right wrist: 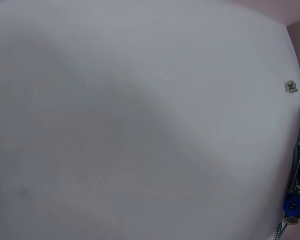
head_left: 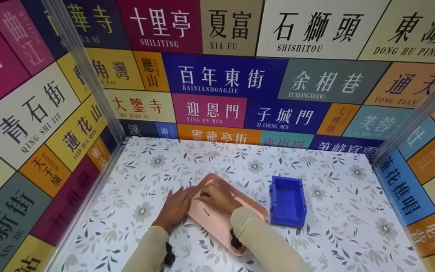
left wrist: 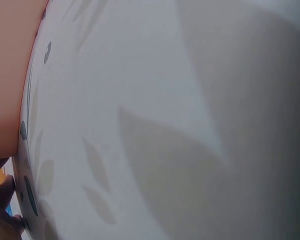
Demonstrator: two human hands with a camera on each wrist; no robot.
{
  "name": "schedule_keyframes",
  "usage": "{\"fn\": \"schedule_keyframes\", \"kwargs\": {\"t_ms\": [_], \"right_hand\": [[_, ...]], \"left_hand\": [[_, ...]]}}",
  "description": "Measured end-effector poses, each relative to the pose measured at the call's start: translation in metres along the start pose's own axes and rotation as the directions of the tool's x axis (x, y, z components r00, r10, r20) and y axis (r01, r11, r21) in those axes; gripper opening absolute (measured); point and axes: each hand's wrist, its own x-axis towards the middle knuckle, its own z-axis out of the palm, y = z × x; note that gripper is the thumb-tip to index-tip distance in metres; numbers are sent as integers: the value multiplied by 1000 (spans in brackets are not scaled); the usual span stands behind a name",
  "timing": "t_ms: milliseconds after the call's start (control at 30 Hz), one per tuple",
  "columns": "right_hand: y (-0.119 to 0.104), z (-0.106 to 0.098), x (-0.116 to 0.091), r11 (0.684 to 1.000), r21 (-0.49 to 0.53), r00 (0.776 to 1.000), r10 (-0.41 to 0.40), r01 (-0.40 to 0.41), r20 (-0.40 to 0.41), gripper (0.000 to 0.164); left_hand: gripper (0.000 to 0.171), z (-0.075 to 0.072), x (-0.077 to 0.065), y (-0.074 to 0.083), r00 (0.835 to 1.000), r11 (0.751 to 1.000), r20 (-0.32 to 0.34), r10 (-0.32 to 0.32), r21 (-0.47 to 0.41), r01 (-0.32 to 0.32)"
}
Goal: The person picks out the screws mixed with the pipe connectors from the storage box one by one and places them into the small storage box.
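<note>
A shallow pink tray lies at a slant on the table. My left hand rests against its left edge with fingers extended; in the left wrist view, fingers show beside the tray's wall. Inside the tray, my right hand reaches down with bent fingers among small screws. A single screw lies nearer me. The right wrist view shows a screw head, threaded screws and a blue ringed piece by the fingers at its right edge. Whether those fingers pinch anything is hidden.
A blue open-topped plastic bin stands right of the tray, close to its corner. The table has a floral cover. Panels of printed signs rise at the back and both sides, with clear corner strips.
</note>
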Motion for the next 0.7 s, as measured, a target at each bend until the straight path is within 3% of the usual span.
{"fn": "schedule_keyframes", "kwargs": {"t_ms": [233,400,533,700], "right_hand": [[-4,-9,-4,988,-122,995,99,-98,1,16],[-5,-16,-9,990,-116,996,81,-83,-22,13],[-4,-21,-14,996,5,996,90,-90,-2,13],[-5,-30,-19,980,149,991,134,-135,17,12]], "left_hand": [[52,0,2,3,995,994,40,-93,-52,95],[50,1,3,3,996,995,36,-82,-60,84],[49,2,1,1,997,996,27,-72,-53,74],[48,2,0,0,998,997,21,-58,-48,59]]}}
